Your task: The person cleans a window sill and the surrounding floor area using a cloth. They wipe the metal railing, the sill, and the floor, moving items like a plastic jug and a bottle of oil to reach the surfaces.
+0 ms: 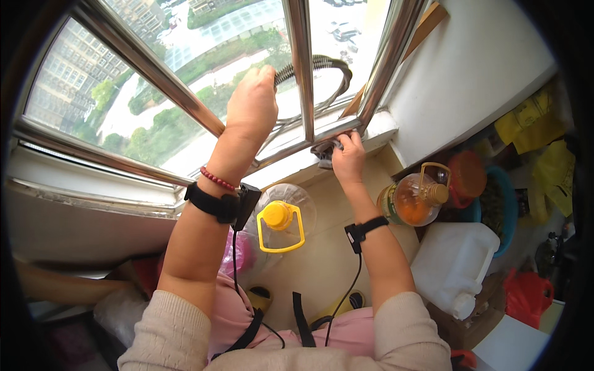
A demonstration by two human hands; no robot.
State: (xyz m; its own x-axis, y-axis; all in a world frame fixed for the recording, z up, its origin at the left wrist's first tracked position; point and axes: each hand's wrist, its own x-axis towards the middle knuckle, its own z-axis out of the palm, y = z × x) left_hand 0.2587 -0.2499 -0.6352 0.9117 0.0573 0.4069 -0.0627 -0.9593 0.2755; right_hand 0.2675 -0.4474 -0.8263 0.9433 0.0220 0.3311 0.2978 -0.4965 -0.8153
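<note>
The ribbed cable coil [335,63] is seen toward 12 o'clock, partly crossed by a steel upright [302,74]. Its left side is gripped at 11 o'clock by the curled left hand [252,102]. At 2 o'clock, the grey bundle [324,154] under the lower rail [335,130] is met by the right hand [349,157]; whether it is pinched cannot be told. A loop appears already gathered; thinner strands below are not yet gathered, so the handling is judged unfinished.
</note>
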